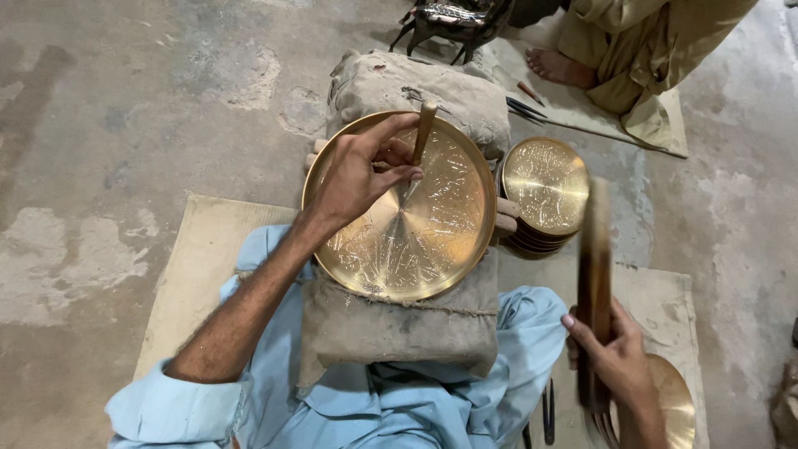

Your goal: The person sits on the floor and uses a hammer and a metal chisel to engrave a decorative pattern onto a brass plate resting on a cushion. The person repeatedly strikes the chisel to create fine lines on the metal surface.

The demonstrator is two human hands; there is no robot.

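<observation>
**A:** Why does the brass plate (399,208) sit on that sack cushion (399,320) instead of straight on the floor?

**B:** My guess is that the stuffed cloth gives under it and steadies it. The plate rests tilted toward the person, its near rim over the cushion in the lap, its far rim against a second padded sack (424,87).

**A:** And the left hand (357,175)?

**B:** It lies on the plate's left half, its grip clenched around a thin chisel (422,133). The wooden handle rises past the plate's far rim, and the metal tip comes down near the plate's centre. Holding it low on the shaft, heel of the hand on the brass, looks like a way to keep the tip exact.

**A:** The right hand (611,357)?

**B:** Well to the right of the plate and nearer the person, its grip closed on a dark wooden mallet (594,274). The mallet stands upright and blurred, so it is in motion; it is apart from the chisel.

**A:** What else lies around the plate?

**B:** Just right of it, a stack of smaller brass plates (544,191), the top one patterned. Another brass disc (673,403) shows below the right hand. A mat (191,266) lies under the person, to the plate's left. Beyond the plate's far right sits another person (632,50), barefoot on a cloth, with loose tools (528,104) beside them.
</observation>
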